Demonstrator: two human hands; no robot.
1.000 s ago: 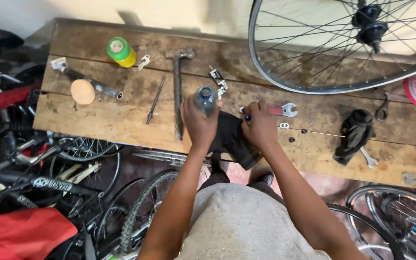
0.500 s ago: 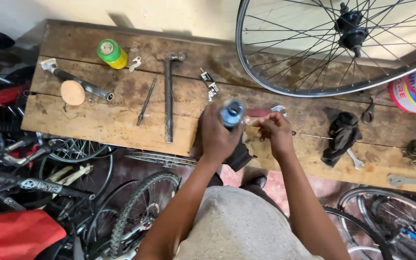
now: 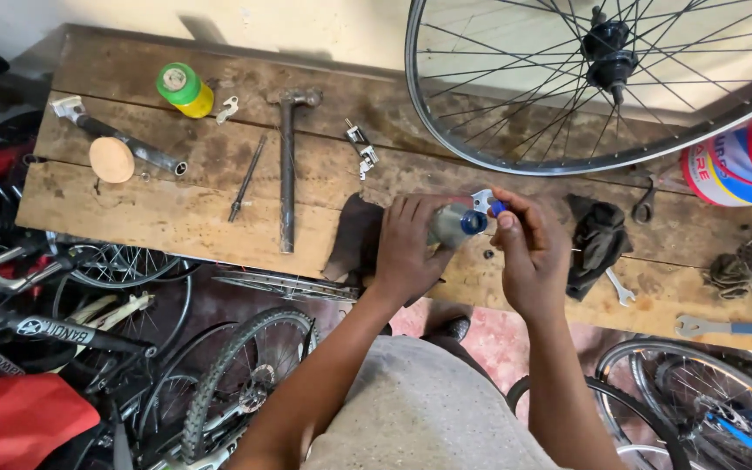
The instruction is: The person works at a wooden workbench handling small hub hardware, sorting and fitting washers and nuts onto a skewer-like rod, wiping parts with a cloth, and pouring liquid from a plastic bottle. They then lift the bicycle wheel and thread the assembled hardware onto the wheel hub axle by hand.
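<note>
My left hand (image 3: 411, 248) grips a small grey bottle (image 3: 454, 224) with a blue opening, held over the front of the wooden workbench (image 3: 176, 209). My right hand (image 3: 528, 248) is right beside it, fingertips pinching a small blue cap (image 3: 497, 207) at the bottle's mouth. A dark rubber piece (image 3: 354, 239) lies on the bench just left of my left hand. A small dark nut (image 3: 488, 254) rests on the wood between my hands.
A hammer (image 3: 287, 165), a thin rod (image 3: 247, 177), a green-and-yellow jar (image 3: 183, 88), a round wooden disc (image 3: 111, 159) and a black rag (image 3: 598, 244) lie on the bench. A spoked wheel (image 3: 585, 96) leans at the back. Spanners (image 3: 724, 328) lie right. Bicycles crowd the floor left.
Both hands shifted right along the bench with the bottle. The right hand came up to the bottle's mouth and now pinches the blue cap.
</note>
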